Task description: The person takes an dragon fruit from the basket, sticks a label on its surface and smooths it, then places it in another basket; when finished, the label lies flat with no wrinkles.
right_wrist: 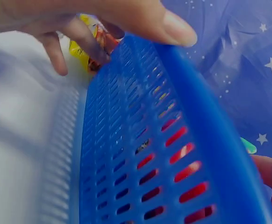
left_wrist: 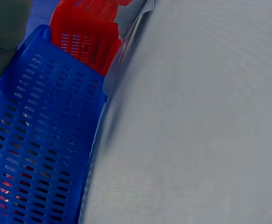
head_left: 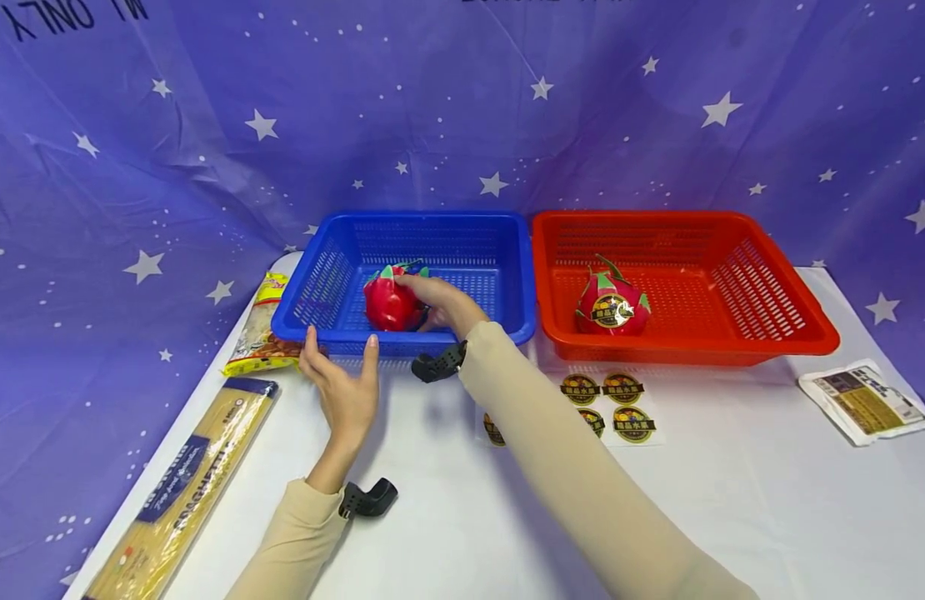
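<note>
A red dragon fruit (head_left: 391, 302) with green tips sits inside the blue basket (head_left: 425, 217). Reaching over the front rim, my right hand (head_left: 449, 302) holds this fruit from its right side; some of its fingers are hidden behind it. My left hand (head_left: 346, 396) is at the basket's front left, fingers spread. In the right wrist view the left thumb (right_wrist: 178, 30) touches the rim while the other fingers hang outside the wall. Another dragon fruit (head_left: 633, 323), bearing a round black-and-gold sticker (head_left: 611, 312), lies in the red basket (head_left: 657, 346).
Below the baskets lies a sheet of round stickers (head_left: 633, 423), partly covered by my right sleeve. A spaghetti packet (head_left: 185, 492) and a yellow-edged food bag (head_left: 256, 337) lie on the left. At the far right is a white-and-brown packet (head_left: 863, 402). A starry purple cloth (head_left: 432, 108) hangs behind.
</note>
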The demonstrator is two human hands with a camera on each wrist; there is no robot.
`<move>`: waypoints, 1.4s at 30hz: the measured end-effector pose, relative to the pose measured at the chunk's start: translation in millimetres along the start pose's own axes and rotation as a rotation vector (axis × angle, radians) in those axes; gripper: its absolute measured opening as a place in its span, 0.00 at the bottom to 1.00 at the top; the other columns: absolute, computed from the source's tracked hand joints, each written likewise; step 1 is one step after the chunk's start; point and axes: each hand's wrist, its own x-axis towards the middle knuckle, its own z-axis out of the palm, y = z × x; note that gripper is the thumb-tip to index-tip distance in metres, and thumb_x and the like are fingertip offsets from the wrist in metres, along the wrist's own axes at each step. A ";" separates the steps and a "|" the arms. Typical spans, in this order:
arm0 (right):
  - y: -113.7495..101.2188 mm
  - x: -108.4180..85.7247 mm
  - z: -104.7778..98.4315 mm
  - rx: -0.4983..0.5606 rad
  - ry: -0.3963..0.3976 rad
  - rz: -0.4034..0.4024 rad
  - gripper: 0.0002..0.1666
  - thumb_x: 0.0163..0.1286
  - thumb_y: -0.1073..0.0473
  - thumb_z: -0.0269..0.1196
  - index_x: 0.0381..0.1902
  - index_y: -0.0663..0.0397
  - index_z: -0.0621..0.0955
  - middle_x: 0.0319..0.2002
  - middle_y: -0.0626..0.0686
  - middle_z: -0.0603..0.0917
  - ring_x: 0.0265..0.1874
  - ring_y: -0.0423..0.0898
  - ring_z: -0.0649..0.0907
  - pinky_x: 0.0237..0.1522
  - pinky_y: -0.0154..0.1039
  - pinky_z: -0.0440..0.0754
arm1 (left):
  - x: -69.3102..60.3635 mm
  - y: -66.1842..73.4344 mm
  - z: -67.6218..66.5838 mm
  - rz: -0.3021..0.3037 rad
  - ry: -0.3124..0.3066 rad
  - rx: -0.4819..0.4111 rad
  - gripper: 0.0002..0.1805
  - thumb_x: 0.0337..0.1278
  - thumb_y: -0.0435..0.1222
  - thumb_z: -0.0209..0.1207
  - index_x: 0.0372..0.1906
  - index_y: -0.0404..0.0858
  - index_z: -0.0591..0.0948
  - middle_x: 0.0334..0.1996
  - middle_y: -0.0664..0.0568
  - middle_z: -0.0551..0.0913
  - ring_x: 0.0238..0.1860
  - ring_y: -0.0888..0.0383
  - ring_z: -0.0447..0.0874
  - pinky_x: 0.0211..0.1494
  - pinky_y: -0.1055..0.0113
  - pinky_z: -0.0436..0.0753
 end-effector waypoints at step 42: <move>4.4 1.6 -2.9 0.100 0.068 0.119 0.43 0.57 0.46 0.63 0.65 0.54 0.58 0.64 0.56 0.63 0.61 0.57 0.67 0.52 0.53 0.75 | -2.0 0.8 -2.4 -0.007 -0.030 0.011 0.49 0.49 0.57 0.57 0.69 0.43 0.46 0.65 0.40 0.51 0.58 0.38 0.66 0.54 0.45 0.68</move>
